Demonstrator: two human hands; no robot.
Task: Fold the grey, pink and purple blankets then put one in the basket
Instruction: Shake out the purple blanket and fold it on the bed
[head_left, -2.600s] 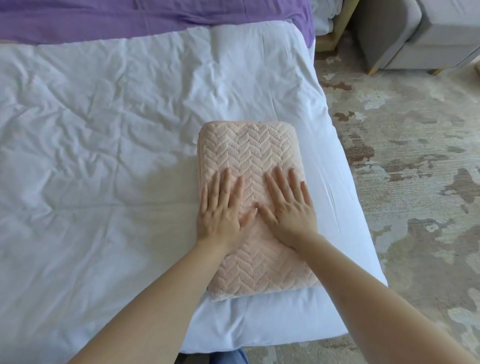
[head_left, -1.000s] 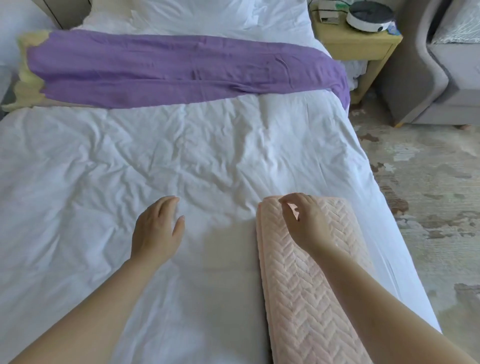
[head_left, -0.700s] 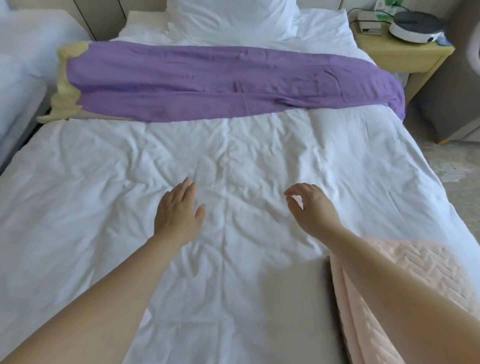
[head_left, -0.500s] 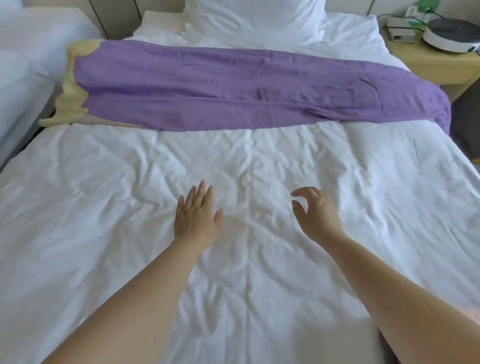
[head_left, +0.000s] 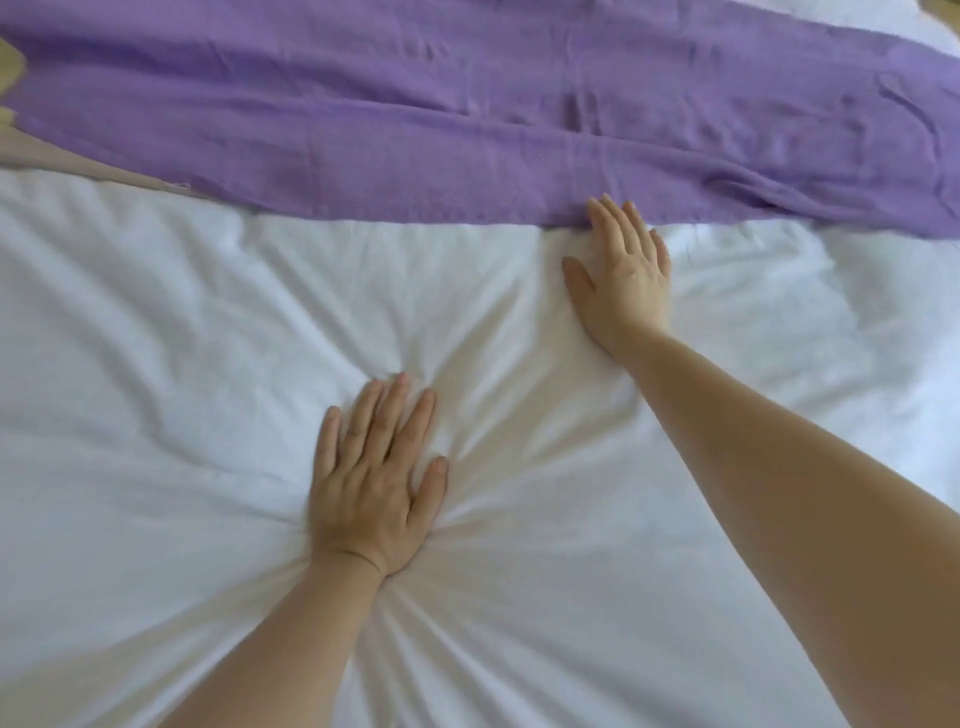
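Now the person is leaning in over the bed. Half a second back both hands hovered above the white crumpled duvet (head_left: 156, 364), well short of the long purple woven blanket (head_left: 467, 130); since then they have reached forward. The right hand (head_left: 621, 270) is at the blanket's near hem: fingers (head_left: 610, 228) straight and close together, tips just over the hem, thumb out to the side, nothing pinched or gathered yet. The left hand (head_left: 374, 483) lies flat on the duvet, on the person's side of the blanket and well apart from it. Its fingers are slightly spread and the palm is pressed in hard enough that creases radiate from it, which reads as a bracing hand. The purple blanket lies unfolded across the bed and runs out of view on both sides; a tan strip of cloth (head_left: 62, 161) shows from under its left end. The folded pink herringbone blanket, handled a couple of seconds ago, is gone from view. The grey blanket and basket are not seen either. Judgement: pink is done, purple is next, and the fold has not begun. The next move wants a real grip on that hem, likely with both hands.
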